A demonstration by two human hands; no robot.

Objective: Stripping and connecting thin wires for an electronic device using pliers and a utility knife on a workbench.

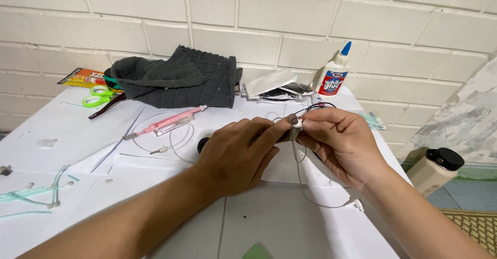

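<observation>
My left hand [238,155] and my right hand [339,137] meet over the middle of the white table [72,150]. Between their fingertips they pinch a small white earbud [295,121] with a dark tip. Its thin white cable [303,186] hangs down from the hands and ends in a small white piece [357,204] on the table. A thin black wire [321,106] loops just behind my right hand. A small black round thing [203,145] peeks out beside my left hand.
A pink pen-like tool [171,121] with a white cable lies left of my hands. Behind are a dark grey cloth [181,77], green scissors [98,97], a silver foil pouch [272,84] and a white glue bottle [334,75]. A beige bottle [435,171] stands off the table's right edge.
</observation>
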